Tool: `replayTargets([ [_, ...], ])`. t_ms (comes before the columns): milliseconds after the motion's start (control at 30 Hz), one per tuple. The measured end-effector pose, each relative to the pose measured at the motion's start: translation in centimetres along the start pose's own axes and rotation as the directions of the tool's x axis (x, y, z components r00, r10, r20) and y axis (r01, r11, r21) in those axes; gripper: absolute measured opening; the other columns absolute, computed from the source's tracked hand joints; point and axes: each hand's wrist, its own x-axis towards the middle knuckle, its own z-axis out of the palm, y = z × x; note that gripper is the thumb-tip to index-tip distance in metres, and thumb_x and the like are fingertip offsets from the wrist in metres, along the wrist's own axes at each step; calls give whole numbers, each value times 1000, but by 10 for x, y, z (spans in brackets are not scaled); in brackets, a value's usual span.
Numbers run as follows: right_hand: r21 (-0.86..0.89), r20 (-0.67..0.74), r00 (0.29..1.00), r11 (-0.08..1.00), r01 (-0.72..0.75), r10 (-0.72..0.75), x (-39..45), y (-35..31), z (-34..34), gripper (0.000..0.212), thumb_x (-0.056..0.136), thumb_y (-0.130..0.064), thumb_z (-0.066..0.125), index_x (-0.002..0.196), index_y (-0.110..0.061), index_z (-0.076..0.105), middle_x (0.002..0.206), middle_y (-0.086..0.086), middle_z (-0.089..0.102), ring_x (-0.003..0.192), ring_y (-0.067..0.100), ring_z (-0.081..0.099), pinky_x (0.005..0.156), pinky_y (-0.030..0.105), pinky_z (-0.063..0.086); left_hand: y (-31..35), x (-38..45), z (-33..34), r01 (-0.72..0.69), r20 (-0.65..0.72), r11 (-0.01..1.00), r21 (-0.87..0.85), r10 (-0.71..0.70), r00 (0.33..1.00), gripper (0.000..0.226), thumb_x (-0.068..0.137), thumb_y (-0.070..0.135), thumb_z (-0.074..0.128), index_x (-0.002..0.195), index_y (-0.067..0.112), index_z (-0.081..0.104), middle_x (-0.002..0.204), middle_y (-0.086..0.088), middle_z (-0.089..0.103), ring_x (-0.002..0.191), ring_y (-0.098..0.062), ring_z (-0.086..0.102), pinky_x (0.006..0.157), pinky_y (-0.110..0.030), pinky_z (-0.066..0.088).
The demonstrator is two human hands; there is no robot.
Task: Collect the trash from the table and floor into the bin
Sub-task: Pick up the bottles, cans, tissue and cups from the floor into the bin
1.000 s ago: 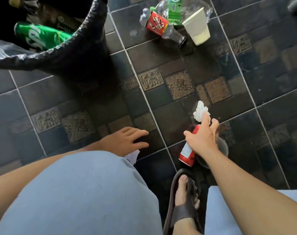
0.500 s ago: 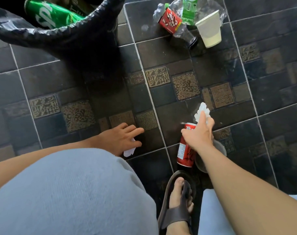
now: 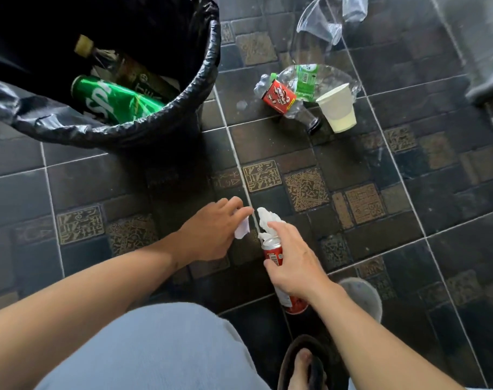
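Since a moment ago both hands have risen off the floor and drawn together, and the bin now fills more of the upper left of the view. The right hand is closed around a red cylindrical drink can, gripping it by its side, with a crumpled white tissue pinched against the can's top by the forefinger. The left hand sits just beside that can, on its left, fingers loosely curled and holding a small scrap of white paper between thumb and fingertips. Below and right of the can, a clear plastic cup stands on the dark tiled floor, partly hidden by the right forearm. Well above the can and to its left stands the round bin with a black plastic liner; inside it lie a green soda can and a dark glass bottle. Above the red can and to its right, a cluster lies on the floor: a crushed clear plastic bottle with a green label, a small red carton touching it, and a white paper cup tipped on its side. Farther up lies a crumpled clear plastic cup.
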Motion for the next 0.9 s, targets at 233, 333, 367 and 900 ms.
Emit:
replayTargets([
  [233, 66, -76, 986, 988, -142, 147, 9, 5, -7, 93, 77, -29, 73, 150, -27, 15, 151, -5, 26, 131, 24, 44, 102, 39, 41, 6, 23, -2, 13, -9, 999, 36, -13, 1000, 82, 81, 11, 62, 156, 15, 29, 136, -9, 47, 103, -22, 52, 82, -30, 49],
  [333, 119, 4, 971, 964, -238, 239, 12, 13, -6, 105, 76, -30, 75, 155, -25, 6, 155, -4, 33, 137, 23, 40, 107, 39, 38, 11, 30, 0, -21, 2, 1000, 15, 21, 1000, 82, 81, 9, 57, 156, 16, 27, 132, -8, 46, 99, -20, 50, 80, -28, 47],
  [367, 132, 34, 969, 960, -245, 243, 12, 14, -6, 107, 76, -30, 75, 156, -28, 4, 154, -6, 37, 136, 22, 42, 107, 39, 38, 13, 32, 1, -38, 16, 999, 8, 38, 999, 81, 82, 11, 56, 156, 16, 25, 132, -7, 44, 100, -20, 48, 81, -27, 45],
  [900, -357, -54, 998, 933, -39, 21, 14, 10, -23, 82, 87, -31, 58, 153, -22, 11, 152, -2, 23, 130, 24, 40, 104, 43, 37, 17, 45, 7, -30, -181, 996, -84, 14, 983, 28, 88, 32, 60, 115, 23, 59, 124, -4, 52, 88, -18, 49, 70, -29, 46],
])
